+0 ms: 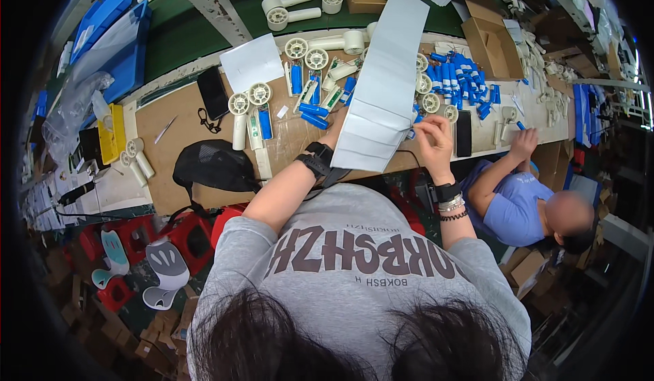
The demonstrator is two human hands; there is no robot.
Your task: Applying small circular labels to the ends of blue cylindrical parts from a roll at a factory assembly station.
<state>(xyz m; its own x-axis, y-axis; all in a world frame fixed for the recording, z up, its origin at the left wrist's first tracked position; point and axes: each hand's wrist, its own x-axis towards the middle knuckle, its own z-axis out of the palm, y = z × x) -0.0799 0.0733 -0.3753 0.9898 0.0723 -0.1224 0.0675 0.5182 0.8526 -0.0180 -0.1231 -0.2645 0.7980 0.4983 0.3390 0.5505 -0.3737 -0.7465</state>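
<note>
A long pale grey sheet [385, 74] with several crosswise lines near its lower end stands raised in front of me, above the bench. My left hand [332, 136] reaches behind its left edge and holds it; most of the fingers are hidden there. At the sheet's lower right edge is my right hand [436, 144], thumb and fingertips pinched together. Whatever lies in that pinch is too small to make out. Near the left hand lie blue cylindrical cells [313, 117] and open cream fan housings [259, 95]. More blue cells [458, 81] are heaped beyond the right hand.
A black phone [213, 91], a white paper [252, 63] and a black mesh bag [214, 163] lie to the left. Another dark phone [463, 136] is beside my right hand. A cardboard box [492, 47] stands far right. A co-worker in blue [514, 200] works close by.
</note>
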